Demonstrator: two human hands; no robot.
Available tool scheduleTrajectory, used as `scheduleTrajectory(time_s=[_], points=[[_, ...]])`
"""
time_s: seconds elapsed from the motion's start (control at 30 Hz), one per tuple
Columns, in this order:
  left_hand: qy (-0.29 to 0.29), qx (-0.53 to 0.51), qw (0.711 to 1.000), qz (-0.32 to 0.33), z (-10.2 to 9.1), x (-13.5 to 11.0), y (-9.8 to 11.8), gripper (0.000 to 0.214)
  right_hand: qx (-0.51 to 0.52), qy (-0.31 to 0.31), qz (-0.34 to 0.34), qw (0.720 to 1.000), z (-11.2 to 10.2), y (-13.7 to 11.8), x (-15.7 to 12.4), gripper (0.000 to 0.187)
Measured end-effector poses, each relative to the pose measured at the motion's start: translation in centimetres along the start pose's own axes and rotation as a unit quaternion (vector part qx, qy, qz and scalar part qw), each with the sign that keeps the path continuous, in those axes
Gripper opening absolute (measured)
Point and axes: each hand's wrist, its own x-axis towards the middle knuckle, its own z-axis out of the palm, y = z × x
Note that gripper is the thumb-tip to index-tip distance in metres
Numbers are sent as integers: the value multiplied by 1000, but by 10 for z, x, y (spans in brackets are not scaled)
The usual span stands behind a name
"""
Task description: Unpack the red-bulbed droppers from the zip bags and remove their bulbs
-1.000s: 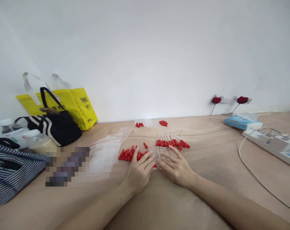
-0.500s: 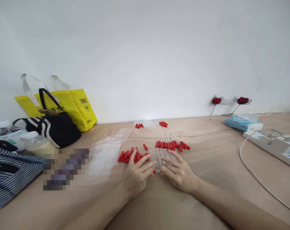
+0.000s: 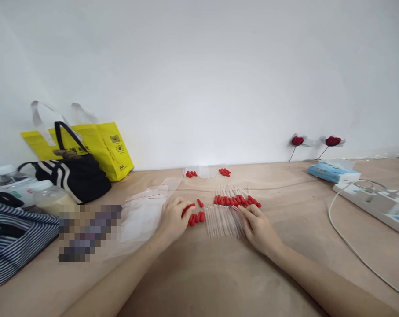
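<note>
My left hand (image 3: 173, 219) lies curled over a pile of loose red rubber caps (image 3: 196, 217), with one cap showing between its fingers. My right hand (image 3: 258, 225) pinches at the right edge of a row of clear thin tubes (image 3: 221, 220) lying side by side on the brown table (image 3: 219, 281). Just beyond that row lies a fan of tubes fitted with red caps (image 3: 236, 199). Clear zip bags (image 3: 143, 211) lie left of my left hand. Small bags holding red caps (image 3: 206, 171) sit near the wall.
A yellow tote (image 3: 103, 145), a black handbag (image 3: 77, 176), a striped bag (image 3: 11, 242) and bottles (image 3: 50, 196) crowd the left. On the right are a blue tissue pack (image 3: 331, 171), a power strip (image 3: 374, 200) with a white cable (image 3: 347, 242), and two red roses (image 3: 298, 141).
My hands have parted from the middle of the tube row. The left went left and curled over the red caps; the right slid to the row's right edge.
</note>
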Motion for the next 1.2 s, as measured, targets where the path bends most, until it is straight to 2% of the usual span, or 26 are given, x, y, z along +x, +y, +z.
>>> scheduleTrajectory(time_s=[0.1, 0.17, 0.23, 0.33, 0.5, 0.6, 0.67, 0.7, 0.73, 0.8, 0.87, 0.93, 1.2], points=[[-114, 19, 989, -95, 5, 26, -9, 19, 26, 3, 17, 1000, 1, 6, -4, 30], [-172, 30, 976, -132, 12, 38, -15, 20, 38, 7, 30, 999, 1, 8, -6, 29], [-194, 38, 969, -148, 20, 45, -22, 20, 43, 7, 57, 997, 2, 8, -7, 25], [-195, 45, 968, -151, 29, 49, -27, 24, 45, 2, 80, 996, 5, 9, -6, 20], [-174, 42, 975, -132, 27, 49, -19, 31, 48, 14, 48, 998, 12, 9, -3, 23], [-131, 43, 984, -115, 17, 43, -4, 23, 56, 10, 35, 998, 14, 6, -3, 26], [-84, 41, 992, -87, 12, 30, 7, 18, 59, 8, 32, 998, 15, 3, -4, 27], [-57, 37, 996, -64, 10, 20, 12, 17, 61, 8, 30, 998, 16, 2, -4, 28], [-3, 24, 1000, -6, 9, 9, 16, 18, 61, 11, 29, 998, 17, 1, -4, 28], [64, -11, 993, 97, 8, -14, 23, 19, 59, 16, 27, 998, 18, 0, -3, 27], [73, -34, 984, 161, 10, -34, 27, 18, 57, 20, 30, 998, 20, -1, -1, 24], [67, -49, 980, 183, 12, -46, 28, 17, 57, 25, 33, 998, 21, -1, 1, 21], [29, -69, 985, 153, 12, -44, 27, 17, 72, 33, 69, 995, 24, 4, -1, 11]])
